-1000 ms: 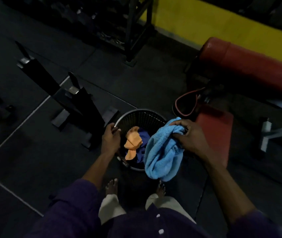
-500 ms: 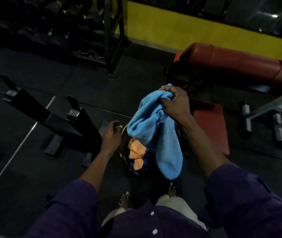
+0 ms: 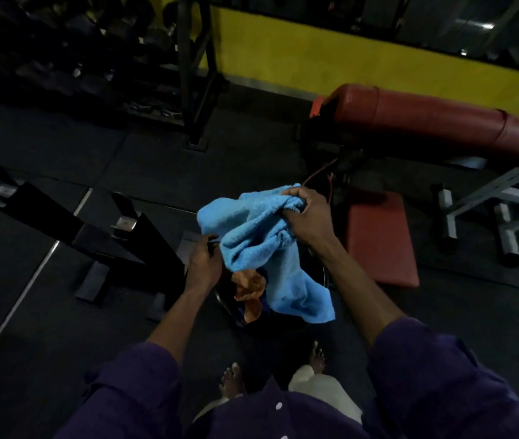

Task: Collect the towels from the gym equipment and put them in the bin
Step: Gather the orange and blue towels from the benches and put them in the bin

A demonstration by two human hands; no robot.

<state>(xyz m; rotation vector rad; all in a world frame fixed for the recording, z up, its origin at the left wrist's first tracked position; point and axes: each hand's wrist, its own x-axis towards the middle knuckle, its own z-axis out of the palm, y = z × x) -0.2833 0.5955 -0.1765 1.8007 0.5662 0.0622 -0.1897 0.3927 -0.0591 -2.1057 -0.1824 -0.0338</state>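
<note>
Blue towel [image 3: 261, 248] now lower and more bunched than half a second ago, its fold reaching the left hand [image 3: 203, 264] — right hand [image 3: 307, 217] clenches its top edge above the bin [image 3: 222, 301], tail draping over the opening, left fingers curled at the rim, orange towel [image 3: 250, 286] inside.

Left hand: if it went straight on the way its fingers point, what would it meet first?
Probably the blue towel, bunched just ahead of the left hand, which grips the bin rim; depth is unclear in this dark view.
</note>
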